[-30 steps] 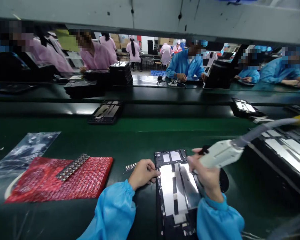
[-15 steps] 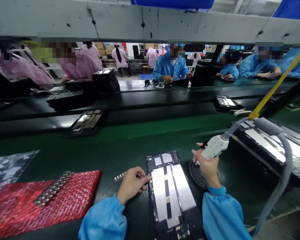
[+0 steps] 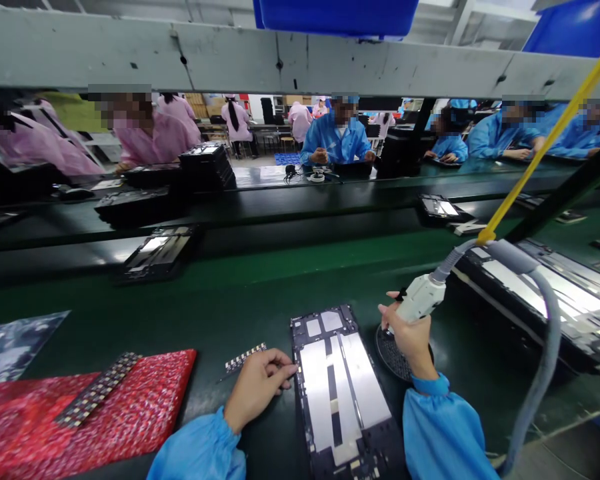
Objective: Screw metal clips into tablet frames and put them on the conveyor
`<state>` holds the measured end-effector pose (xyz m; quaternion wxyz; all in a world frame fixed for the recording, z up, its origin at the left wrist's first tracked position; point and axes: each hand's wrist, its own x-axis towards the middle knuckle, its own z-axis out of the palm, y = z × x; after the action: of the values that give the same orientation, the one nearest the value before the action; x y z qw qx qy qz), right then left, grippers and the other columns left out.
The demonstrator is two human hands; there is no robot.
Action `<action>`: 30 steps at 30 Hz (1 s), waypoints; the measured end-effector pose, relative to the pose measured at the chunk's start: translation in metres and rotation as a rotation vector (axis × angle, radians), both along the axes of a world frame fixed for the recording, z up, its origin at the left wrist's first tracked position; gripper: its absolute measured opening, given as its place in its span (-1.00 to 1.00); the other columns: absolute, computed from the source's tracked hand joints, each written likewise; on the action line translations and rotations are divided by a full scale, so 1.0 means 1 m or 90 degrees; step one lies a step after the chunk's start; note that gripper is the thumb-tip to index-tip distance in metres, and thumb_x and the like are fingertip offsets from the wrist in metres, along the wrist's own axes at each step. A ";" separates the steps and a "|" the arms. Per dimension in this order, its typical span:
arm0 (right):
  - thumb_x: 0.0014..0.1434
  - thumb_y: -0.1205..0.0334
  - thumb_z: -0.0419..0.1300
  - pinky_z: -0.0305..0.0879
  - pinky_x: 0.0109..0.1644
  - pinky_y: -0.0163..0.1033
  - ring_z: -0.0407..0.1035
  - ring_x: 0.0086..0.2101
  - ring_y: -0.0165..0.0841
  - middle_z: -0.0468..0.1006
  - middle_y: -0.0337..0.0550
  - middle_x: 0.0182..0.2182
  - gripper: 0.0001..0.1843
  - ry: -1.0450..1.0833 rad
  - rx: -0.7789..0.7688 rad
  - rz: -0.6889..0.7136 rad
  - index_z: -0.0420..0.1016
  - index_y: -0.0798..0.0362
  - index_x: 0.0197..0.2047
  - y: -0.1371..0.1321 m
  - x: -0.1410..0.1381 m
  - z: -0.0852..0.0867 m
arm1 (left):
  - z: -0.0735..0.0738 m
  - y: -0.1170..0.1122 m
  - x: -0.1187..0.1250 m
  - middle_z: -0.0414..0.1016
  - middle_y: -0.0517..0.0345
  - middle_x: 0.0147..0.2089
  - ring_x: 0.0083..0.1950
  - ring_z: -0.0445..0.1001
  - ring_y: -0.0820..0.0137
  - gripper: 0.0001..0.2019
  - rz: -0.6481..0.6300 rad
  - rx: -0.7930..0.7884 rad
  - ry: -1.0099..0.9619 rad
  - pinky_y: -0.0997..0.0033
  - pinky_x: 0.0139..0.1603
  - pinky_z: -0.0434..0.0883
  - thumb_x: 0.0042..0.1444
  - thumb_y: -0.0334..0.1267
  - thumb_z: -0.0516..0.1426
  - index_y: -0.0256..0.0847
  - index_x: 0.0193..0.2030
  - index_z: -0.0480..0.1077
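An opened tablet (image 3: 347, 393) lies back up before me, with silver battery panels and black edges. My left hand (image 3: 260, 387) is at its left edge, thumb and fingers pinched together; whatever is between them is too small to make out. A short strip of small parts (image 3: 245, 357) lies just beyond that hand. My right hand (image 3: 413, 340) grips a white electric screwdriver (image 3: 420, 298) to the right of the tablet. The tool points down toward a round black dish (image 3: 393, 357) with a mesh-like surface, partly hidden by the hand; its tip is hidden.
Red bubble wrap (image 3: 145, 407) with a dark strip of parts (image 3: 97, 390) on it lies at left. Several tablets are stacked (image 3: 545, 287) at right, behind a grey hose (image 3: 553, 333) and a yellow strap (image 3: 545, 147). Another tablet (image 3: 157, 253) lies farther back. Co-workers sit opposite.
The view has tilted up slightly. My left hand has drawn back a little, uncovering more of the short strip. The tablet farther back has shifted left. My right hand keeps its hold.
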<state>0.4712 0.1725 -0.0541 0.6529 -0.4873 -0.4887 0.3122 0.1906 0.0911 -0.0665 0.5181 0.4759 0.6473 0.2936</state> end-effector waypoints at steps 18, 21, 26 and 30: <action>0.06 0.21 0.32 0.28 -0.57 -0.29 0.27 -0.70 -0.41 0.39 -0.42 -0.71 -0.67 0.007 -0.043 0.286 0.36 0.06 -0.13 -0.038 -0.137 0.040 | -0.014 -0.028 0.012 0.57 0.04 -0.35 -0.36 0.52 0.35 -0.58 -0.232 0.395 0.305 0.47 -0.34 0.34 0.13 0.08 0.20 -0.17 -0.03 0.55; 0.06 0.21 0.32 0.26 -0.59 -0.32 0.25 -0.71 -0.44 0.36 -0.43 -0.71 -0.67 -0.006 -0.056 0.294 0.34 0.06 -0.13 -0.034 -0.145 0.032 | -0.011 -0.032 0.017 0.58 0.00 -0.32 -0.33 0.55 0.28 -0.57 -0.268 0.395 0.401 0.43 -0.38 0.33 0.22 0.05 0.11 -0.18 0.08 0.48; 0.07 0.20 0.33 0.21 -0.63 -0.34 0.24 -0.71 -0.44 0.36 -0.42 -0.71 -0.65 -0.012 -0.081 0.301 0.32 0.07 -0.13 -0.033 -0.141 0.026 | -0.008 -0.030 0.021 0.56 0.03 -0.37 -0.36 0.54 0.27 -0.57 -0.270 0.394 0.428 0.43 -0.43 0.30 0.22 0.06 0.10 -0.16 0.07 0.49; 0.06 0.20 0.32 0.25 -0.57 -0.31 0.25 -0.70 -0.44 0.36 -0.42 -0.71 -0.66 -0.047 -0.078 0.291 0.32 0.09 -0.15 -0.033 -0.142 0.025 | -0.009 -0.030 0.022 0.56 0.05 -0.38 -0.37 0.54 0.28 -0.59 -0.263 0.417 0.431 0.42 -0.47 0.27 0.22 0.05 0.10 -0.16 0.04 0.50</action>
<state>0.3297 0.1396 -0.0295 0.5162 -0.4134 -0.5901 0.4630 0.2122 0.0608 -0.0752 0.1502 0.7994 0.5454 0.2022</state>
